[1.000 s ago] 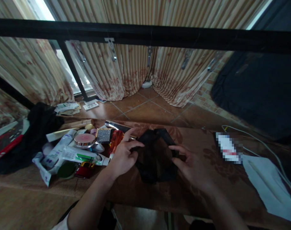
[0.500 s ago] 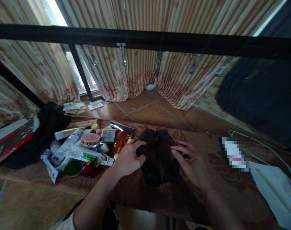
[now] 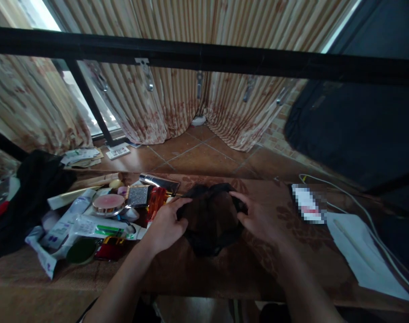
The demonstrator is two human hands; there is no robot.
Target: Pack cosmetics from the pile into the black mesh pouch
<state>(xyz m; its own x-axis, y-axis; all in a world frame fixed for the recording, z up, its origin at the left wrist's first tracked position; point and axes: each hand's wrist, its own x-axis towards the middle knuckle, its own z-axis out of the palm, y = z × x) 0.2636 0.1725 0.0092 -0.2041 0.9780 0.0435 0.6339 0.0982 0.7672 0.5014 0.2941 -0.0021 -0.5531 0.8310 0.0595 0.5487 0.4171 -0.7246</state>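
A piece of sheer black fabric (image 3: 209,220) lies spread on the brown patterned cloth in front of me, and brown shows through its middle. My left hand (image 3: 167,224) is at its left edge, with the fabric between a bent thumb and index finger. On the opposite edge my right hand (image 3: 254,217) has dark folds between its thumb and index finger. What kind of article the fabric is, I cannot make out. Close to my left hand are an orange-red bottle (image 3: 156,202), a glittery square case (image 3: 138,196) and a white tube with green print (image 3: 106,228).
A round pink compact (image 3: 108,204), a dark red bottle (image 3: 110,249) and several tubes crowd the left side. Black cloth (image 3: 32,193) is bunched beyond them. White paper (image 3: 362,255) and a pale cable (image 3: 355,199) lie right. A dark metal bar (image 3: 204,56) crosses before curtains (image 3: 177,103).
The view has shifted, so most things sit further left. The black fabric has changed shape and looks rounder, with its middle spread, while both hands stay at its sides.
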